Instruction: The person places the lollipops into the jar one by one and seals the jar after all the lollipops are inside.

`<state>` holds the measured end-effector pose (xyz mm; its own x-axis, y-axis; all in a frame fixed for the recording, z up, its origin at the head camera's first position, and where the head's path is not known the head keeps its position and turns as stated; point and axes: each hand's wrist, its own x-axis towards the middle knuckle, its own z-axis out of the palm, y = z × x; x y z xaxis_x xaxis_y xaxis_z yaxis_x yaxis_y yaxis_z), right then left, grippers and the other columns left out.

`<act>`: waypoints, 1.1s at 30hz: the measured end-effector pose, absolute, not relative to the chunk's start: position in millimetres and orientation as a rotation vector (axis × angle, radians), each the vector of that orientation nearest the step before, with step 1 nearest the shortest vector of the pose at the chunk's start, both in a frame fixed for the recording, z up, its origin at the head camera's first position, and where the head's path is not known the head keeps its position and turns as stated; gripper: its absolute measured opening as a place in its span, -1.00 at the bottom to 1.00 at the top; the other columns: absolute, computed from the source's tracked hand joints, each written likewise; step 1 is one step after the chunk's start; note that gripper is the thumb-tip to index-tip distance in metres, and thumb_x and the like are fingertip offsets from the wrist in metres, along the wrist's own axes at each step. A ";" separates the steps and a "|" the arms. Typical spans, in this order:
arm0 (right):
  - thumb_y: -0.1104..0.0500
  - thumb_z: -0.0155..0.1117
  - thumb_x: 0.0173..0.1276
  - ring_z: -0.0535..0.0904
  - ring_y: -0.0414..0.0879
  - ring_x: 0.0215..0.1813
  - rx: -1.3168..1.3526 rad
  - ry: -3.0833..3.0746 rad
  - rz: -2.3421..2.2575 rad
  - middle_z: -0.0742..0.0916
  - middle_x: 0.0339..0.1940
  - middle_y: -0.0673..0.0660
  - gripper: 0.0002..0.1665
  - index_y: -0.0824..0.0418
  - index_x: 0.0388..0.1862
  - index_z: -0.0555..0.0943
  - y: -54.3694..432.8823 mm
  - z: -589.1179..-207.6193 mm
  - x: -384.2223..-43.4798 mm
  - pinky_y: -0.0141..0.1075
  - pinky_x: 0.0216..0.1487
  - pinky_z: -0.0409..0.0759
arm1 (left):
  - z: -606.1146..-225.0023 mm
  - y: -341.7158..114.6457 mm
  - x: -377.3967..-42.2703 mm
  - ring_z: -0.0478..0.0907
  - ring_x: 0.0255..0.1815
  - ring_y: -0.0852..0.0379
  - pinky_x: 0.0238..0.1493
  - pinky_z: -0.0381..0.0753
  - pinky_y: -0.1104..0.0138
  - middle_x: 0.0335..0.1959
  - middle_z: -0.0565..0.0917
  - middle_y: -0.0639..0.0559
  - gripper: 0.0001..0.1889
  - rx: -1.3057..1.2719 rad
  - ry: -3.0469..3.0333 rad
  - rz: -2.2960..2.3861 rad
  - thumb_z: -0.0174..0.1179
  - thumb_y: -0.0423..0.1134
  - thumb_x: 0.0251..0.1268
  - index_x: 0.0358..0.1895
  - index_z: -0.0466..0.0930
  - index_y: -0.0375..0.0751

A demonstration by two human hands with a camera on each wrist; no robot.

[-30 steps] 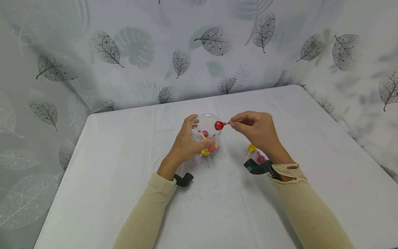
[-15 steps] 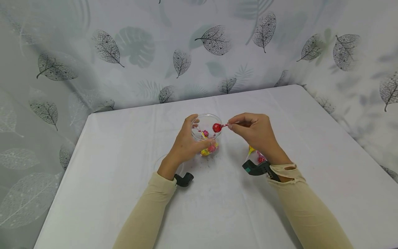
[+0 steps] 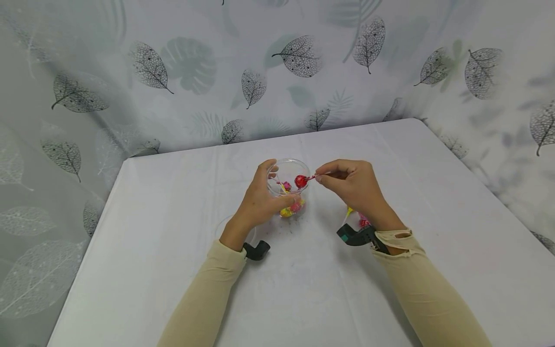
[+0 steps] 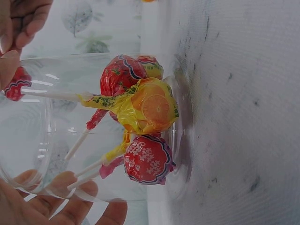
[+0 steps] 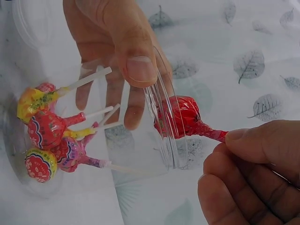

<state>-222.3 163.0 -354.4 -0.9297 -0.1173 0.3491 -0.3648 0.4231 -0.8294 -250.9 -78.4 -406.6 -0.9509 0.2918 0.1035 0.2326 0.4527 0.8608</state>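
Observation:
My left hand point(image 3: 260, 200) grips a clear plastic jar point(image 3: 288, 161) around its side, thumb near the rim. Several wrapped lollipops lie at the jar's bottom, among them a yellow lollipop point(image 4: 152, 108) with an orange printed on it and a red-and-pink lollipop point(image 4: 147, 159). Between thumb and forefinger, my right hand point(image 3: 353, 185) pinches a red lollipop point(image 3: 301, 181) by its twisted wrapper and stick. Its round head is right at the jar's mouth, overlapping the rim in the right wrist view.
On the white-covered table point(image 3: 173, 270), a yellow lollipop point(image 3: 349, 210) and a pink lollipop point(image 3: 363, 220) lie partly hidden beside my right wrist. A clear round lid point(image 3: 223, 226) lies by my left wrist. Leaf-patterned cloth point(image 3: 195, 96) hangs behind the table.
My right hand has moved slightly left and down, bringing the red lollipop from the right edge of the jar's mouth farther over it. The left hand and jar have stayed in place.

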 end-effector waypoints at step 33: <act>0.17 0.37 0.43 0.66 0.14 0.02 0.241 -3.154 1.032 0.77 0.01 0.24 -0.66 0.25 0.12 0.73 225.2 -354.6 -241.0 -0.05 -0.06 0.61 | -409.7 -79.5 -253.0 0.34 0.48 -0.13 0.42 0.41 -0.09 0.50 0.36 -0.02 0.11 0.527 2.621 1.560 0.56 0.12 0.12 0.63 0.01 0.04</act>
